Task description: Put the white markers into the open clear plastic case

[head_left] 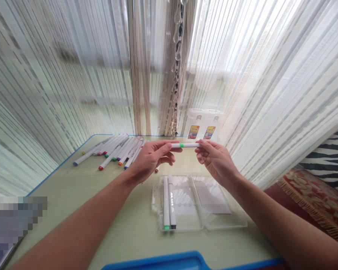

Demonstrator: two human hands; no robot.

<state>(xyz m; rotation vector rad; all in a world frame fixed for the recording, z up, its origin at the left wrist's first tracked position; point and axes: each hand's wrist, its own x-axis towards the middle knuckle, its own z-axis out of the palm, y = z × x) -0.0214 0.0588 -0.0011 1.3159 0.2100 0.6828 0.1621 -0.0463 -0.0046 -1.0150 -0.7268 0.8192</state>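
Observation:
Both hands hold a white marker point(190, 145) with a green band level above the table. My left hand point(157, 152) grips one end between thumb and fingers. At the other end, my right hand point(212, 155) pinches it with thumb and forefinger. Below them lies an open clear plastic case point(186, 221). Inside its left half sit two markers side by side, a green-tipped marker point(166, 204) and a black-tipped marker point(172, 206). A pale sheet shows in the right half point(214, 197). Left of my left hand, several white markers point(112, 150) with coloured ends lie in a loose pile.
An upright clear case point(204, 123) with two yellow labels stands at the table's back. String curtains point(101, 75) hang behind the pale green table point(81, 198). A blue tray-like edge point(157, 261) is at the front. Patterned fabric point(321, 198) lies at right.

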